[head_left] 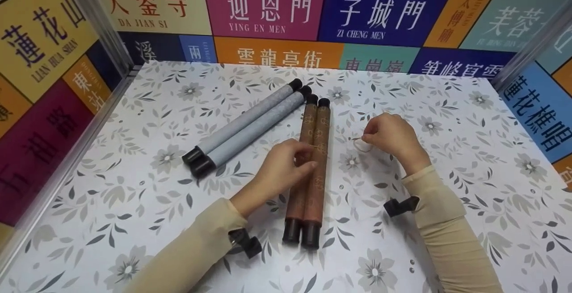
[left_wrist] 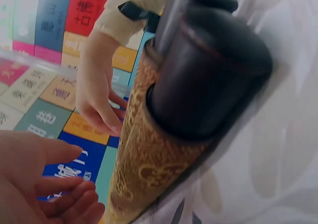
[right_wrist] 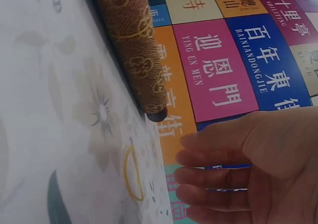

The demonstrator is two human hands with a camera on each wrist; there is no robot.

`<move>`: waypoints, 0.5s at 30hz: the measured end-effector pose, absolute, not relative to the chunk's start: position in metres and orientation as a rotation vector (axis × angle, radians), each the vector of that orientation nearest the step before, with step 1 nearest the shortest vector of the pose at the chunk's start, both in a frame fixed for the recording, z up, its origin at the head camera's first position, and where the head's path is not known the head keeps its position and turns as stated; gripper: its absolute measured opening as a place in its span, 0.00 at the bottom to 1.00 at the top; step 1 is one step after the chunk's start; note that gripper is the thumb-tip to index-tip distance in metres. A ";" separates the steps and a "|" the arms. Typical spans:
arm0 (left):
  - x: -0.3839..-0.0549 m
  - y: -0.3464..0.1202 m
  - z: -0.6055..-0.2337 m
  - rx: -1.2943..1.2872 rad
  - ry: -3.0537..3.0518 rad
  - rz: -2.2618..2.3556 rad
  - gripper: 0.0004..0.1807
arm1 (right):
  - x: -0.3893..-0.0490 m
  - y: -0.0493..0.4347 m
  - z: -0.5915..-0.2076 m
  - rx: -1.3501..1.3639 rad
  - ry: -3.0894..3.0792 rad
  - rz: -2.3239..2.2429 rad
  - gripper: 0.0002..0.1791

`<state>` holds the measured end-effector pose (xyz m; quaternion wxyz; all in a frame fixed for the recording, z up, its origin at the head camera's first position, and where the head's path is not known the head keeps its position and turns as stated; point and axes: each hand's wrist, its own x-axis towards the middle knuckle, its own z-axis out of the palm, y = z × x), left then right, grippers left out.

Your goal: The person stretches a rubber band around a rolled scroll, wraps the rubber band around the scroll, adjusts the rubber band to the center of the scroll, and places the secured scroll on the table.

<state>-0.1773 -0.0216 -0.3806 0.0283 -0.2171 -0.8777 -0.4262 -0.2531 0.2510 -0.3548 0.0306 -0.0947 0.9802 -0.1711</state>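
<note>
Two brown patterned scrolls (head_left: pixel 319 168) with dark end caps lie side by side. My left hand (head_left: pixel 286 168) is over their middle, thumb and fingers apart and loosely bent; in the left wrist view that hand (left_wrist: pixel 54 184) shows a gap between thumb and fingers. A thin yellowish band (right_wrist: pixel 133 174) forms a loop low over the table in the right wrist view. Beside it my right hand (right_wrist: pixel 238 169) has its fingers extended, apart from the loop. From the head view, the right hand (head_left: pixel 395 139) partly covers the band (head_left: pixel 361 145). A thin yellowish line crosses the brown scrolls.
Two grey-blue scrolls (head_left: pixel 254 123) with black caps lie slantwise, left of the brown pair, their far ends close to it. A floral cloth (head_left: pixel 380 261) covers the table. Colourful panels (head_left: pixel 263 7) with lettering stand at the back and sides.
</note>
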 end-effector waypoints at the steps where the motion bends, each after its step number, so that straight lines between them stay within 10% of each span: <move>1: -0.176 -0.019 -0.379 -0.701 -2.726 -1.268 0.17 | -0.253 0.252 -0.356 -0.293 3.018 -0.495 0.09; 15: -0.175 0.006 -0.368 -1.031 -2.786 -0.837 0.14 | -0.255 0.250 -0.375 -0.301 2.977 -0.405 0.04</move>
